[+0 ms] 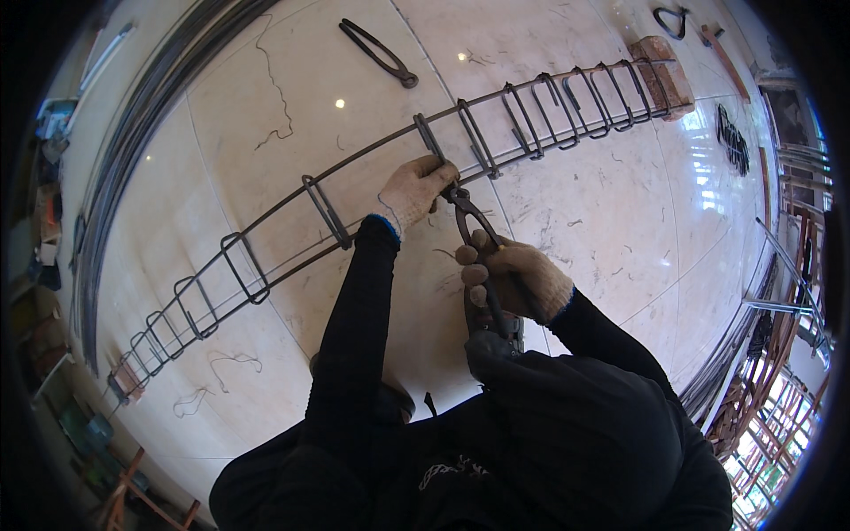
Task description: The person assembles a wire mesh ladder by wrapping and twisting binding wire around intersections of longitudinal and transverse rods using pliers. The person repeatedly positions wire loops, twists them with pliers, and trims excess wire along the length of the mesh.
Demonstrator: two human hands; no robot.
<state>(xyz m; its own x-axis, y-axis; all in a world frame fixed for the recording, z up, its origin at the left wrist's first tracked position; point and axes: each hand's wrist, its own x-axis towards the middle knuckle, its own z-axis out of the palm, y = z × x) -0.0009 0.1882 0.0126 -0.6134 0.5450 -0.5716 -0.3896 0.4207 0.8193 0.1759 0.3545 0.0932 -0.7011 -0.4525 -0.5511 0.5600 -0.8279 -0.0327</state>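
Observation:
A long rebar cage (292, 205) stretches across the floor, made of thin long bars with rectangular stirrups spaced along it. My left hand (414, 193), in a cream glove with a blue cuff, is closed around the lower part of a stirrup (427, 135) at the near bar. My right hand (522, 273), gloved alike, grips dark tying pincers (474, 217) by their handles. The jaws of the pincers meet the bar joint just right of my left fingertips. Any tie wire between the jaws is too small to make out.
Bricks (666, 78) prop the cage's right end; another brick (128, 379) sits at its left end. Spare pincers (379, 55) lie beyond the cage. Long rods (133, 146) run along the left. A dark bundle (732, 140) lies right. Wire scraps litter the tiles.

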